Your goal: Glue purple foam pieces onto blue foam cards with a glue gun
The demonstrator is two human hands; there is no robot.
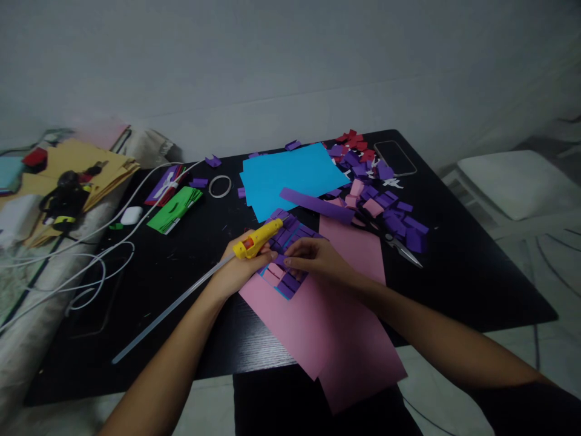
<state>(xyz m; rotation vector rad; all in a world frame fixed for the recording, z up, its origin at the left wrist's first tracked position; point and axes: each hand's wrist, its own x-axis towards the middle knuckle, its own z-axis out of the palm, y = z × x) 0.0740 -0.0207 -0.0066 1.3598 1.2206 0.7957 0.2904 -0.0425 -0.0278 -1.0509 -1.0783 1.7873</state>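
My left hand is closed around a small yellow glue gun, its nozzle pointing to the upper right. A long clear glue stick trails from the gun's back end toward the lower left. My right hand pinches a small folded purple paper piece, and my left thumb is close to it. Under both hands lies a blue card covered with rows of purple folded pieces and a pink folded piece. My fingers hide part of the card.
Pink sheets hang over the table's front edge. Blue sheets and a purple strip lie behind. Scissors rest beside loose purple pieces. At left are a green paper bundle, a tape ring and white cables.
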